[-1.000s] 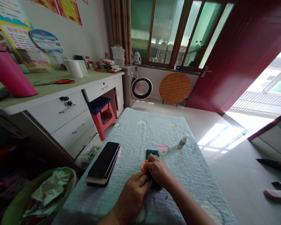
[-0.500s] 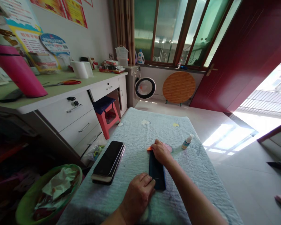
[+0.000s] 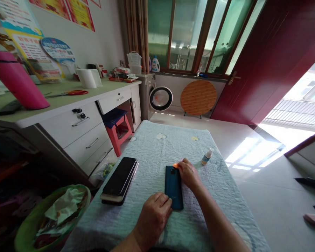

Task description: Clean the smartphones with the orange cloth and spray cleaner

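Note:
A dark blue smartphone (image 3: pixel 174 189) lies back up on the light blue quilted cloth (image 3: pixel 170 145), its camera block near the far end. My left hand (image 3: pixel 155 215) is closed, its fingertips gripping the phone's near left edge. Pinched in my right hand (image 3: pixel 188 172) is a small orange cloth (image 3: pixel 175 165), touching the phone's far right corner; most of it is hidden by the fingers. Beyond that hand, a small spray bottle (image 3: pixel 206 157) with a white top stands upright. To the left rests a stack of phones (image 3: pixel 120 180), a black screen uppermost.
A green basket (image 3: pixel 87 199) with crumpled paper stands at the lower left. Along the left wall runs a desk (image 3: pixel 60 101) bearing a pink flask (image 3: pixel 21 82), scissors (image 3: pixel 77 92) and paper rolls (image 3: pixel 88 78). A red stool (image 3: pixel 115 138) is tucked under it.
My right hand has moved right with the orange cloth, from across the phone's far end to its corner, uncovering the camera block. My left hand stays at the near edge.

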{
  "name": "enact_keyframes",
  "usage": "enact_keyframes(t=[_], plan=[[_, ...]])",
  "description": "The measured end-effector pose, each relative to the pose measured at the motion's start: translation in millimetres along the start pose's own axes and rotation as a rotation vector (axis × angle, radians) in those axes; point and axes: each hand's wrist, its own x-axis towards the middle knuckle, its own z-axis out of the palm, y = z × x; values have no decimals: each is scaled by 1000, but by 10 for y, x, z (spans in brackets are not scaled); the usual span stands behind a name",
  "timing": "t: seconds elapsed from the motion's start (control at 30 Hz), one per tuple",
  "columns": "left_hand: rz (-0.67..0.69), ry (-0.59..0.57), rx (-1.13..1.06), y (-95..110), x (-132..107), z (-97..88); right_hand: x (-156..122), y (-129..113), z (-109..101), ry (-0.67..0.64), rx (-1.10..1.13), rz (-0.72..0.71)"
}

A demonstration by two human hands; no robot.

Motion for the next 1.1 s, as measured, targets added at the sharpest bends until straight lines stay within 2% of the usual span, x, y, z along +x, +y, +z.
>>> enact_keyframes(t=[0.1,0.23,0.33,0.6,0.73,0.83,0.9,0.97,1.03,1.1], plan=[[8,17,-1,-18,-1,17,-25,-45,30,32,19,-24],[38,94,-16,-59,-16,72,-109,-121,64,61,26,-145],[51,128,-48,-76,-28,94,-213,-207,69,20,27,-183],[33,117,-91,-64,-29,63,-678,-367,17,-103,99,-211],[35,122,-90,-66,-21,54,-863,-385,-97,-154,229,-172],[55,126,-101,-74,-19,55,-869,-376,-278,-261,389,-150],[61,132,-93,-83,-25,62,-813,-350,-389,-360,523,-94],[65,155,-68,-92,-36,73,-730,-308,-437,-435,710,68],[66,171,-48,-98,-48,82,-640,-253,-399,-432,912,237],[63,166,-44,-101,-55,84,-562,-199,-294,-356,1023,324]])
